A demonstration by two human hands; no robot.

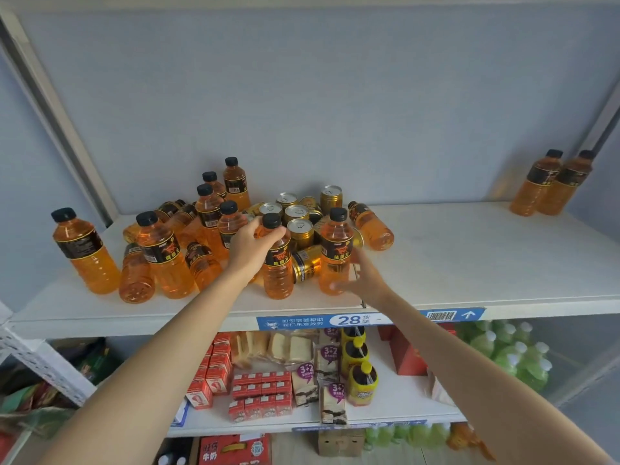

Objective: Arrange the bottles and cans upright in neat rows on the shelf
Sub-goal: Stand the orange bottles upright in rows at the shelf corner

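Orange drink bottles with black caps and gold cans [299, 229] crowd the middle-left of the white shelf [469, 263]. Some bottles stand, several lie on their sides. My left hand [253, 245] grips the neck of an upright bottle [278, 266] near the front edge. My right hand [360, 275] is blurred, fingers spread, at the right side of another upright bottle [335, 253]; whether it touches is unclear. One can [307, 263] lies on its side between these two bottles. Two bottles [550, 182] stand at the far right corner.
The shelf's front edge carries a blue label strip [352, 319] marked 28. A lone bottle [84, 251] stands at the far left. The lower shelf holds red cartons [258, 391], snack packs, yellow-capped bottles [362, 380] and green bottles [516, 354]. A metal upright [50, 105] rises at left.
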